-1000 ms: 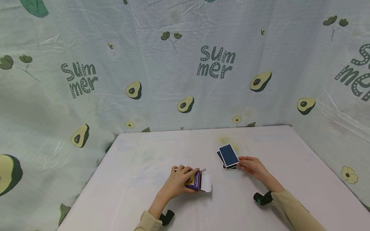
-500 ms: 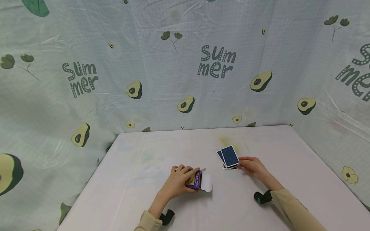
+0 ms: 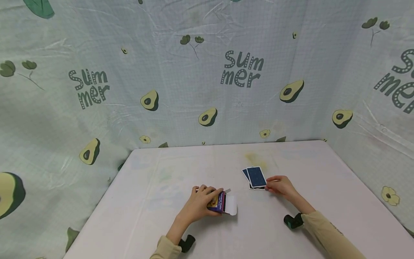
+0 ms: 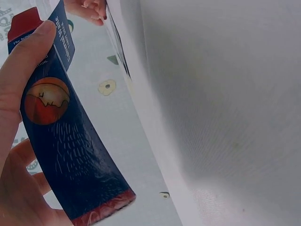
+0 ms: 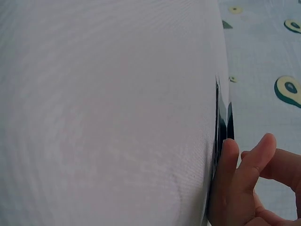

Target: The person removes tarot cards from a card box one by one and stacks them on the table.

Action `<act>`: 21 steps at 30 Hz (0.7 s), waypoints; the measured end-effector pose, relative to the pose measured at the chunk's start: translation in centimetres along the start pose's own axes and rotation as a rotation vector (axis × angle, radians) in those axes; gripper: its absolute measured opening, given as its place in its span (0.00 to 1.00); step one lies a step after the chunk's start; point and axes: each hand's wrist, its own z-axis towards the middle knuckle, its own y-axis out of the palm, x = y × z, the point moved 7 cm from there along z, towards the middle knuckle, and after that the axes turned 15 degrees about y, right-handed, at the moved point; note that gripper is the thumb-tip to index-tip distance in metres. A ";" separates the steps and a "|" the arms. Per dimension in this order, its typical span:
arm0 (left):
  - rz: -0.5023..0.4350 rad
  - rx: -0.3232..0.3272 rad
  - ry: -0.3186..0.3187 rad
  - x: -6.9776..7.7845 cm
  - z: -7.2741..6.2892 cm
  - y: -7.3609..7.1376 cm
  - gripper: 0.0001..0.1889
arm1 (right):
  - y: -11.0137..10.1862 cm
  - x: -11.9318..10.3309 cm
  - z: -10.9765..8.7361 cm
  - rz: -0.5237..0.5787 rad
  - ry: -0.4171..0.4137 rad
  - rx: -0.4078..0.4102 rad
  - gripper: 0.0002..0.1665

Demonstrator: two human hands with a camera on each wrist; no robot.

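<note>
My left hand (image 3: 198, 202) grips a dark blue and purple card box (image 4: 77, 155) above the table, thumb along one side and fingers on the other. The box's white end flap (image 3: 231, 205) hangs open to the right. In the right wrist view, my right hand (image 3: 282, 187) has its thumb and fingers at the near right corner of a blue-backed card (image 3: 256, 177), pinching it. That card lies tilted over a few other cards (image 3: 245, 173), fanned out of line, mostly hidden beneath it.
The white-covered table (image 3: 161, 172) runs back to a hanging cloth (image 3: 181, 79) printed with avocados. Dark wrist cameras (image 3: 293, 221) are strapped below both hands.
The top card has turned, and its far edge has come nearer, over the cards below. My right hand has shifted slightly with it. My left hand and the box have not moved.
</note>
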 end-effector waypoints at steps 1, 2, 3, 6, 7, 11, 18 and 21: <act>-0.002 0.000 -0.001 0.0 0.0 0.0 0.38 | 0.0 0.0 -0.1 -0.005 -0.002 -0.004 0.24; -0.001 0.000 -0.001 0.0 0.0 0.0 0.38 | 0.1 -0.1 -0.1 -0.009 -0.001 -0.007 0.24; -0.002 0.002 0.000 0.0 0.0 0.0 0.38 | 0.1 -0.1 -0.1 -0.011 0.003 -0.007 0.24; 0.004 0.018 0.007 -0.1 -0.1 -0.1 0.38 | 0.1 -0.1 -0.2 -0.013 0.014 -0.005 0.23; 0.008 0.025 0.009 -0.1 -0.1 -0.1 0.39 | 0.1 -0.1 -0.3 -0.016 0.014 -0.009 0.23; 0.009 0.032 0.011 -0.1 -0.1 -0.1 0.39 | 0.2 0.0 -0.4 -0.026 0.027 -0.003 0.23; -0.012 0.015 0.001 -0.1 0.0 -0.1 0.38 | 0.8 -0.7 -1.3 -0.088 -0.034 0.013 0.22; -0.008 0.008 -0.001 0.0 0.0 -0.2 0.38 | 1.6 -1.2 -2.0 -0.116 -0.094 -0.024 0.22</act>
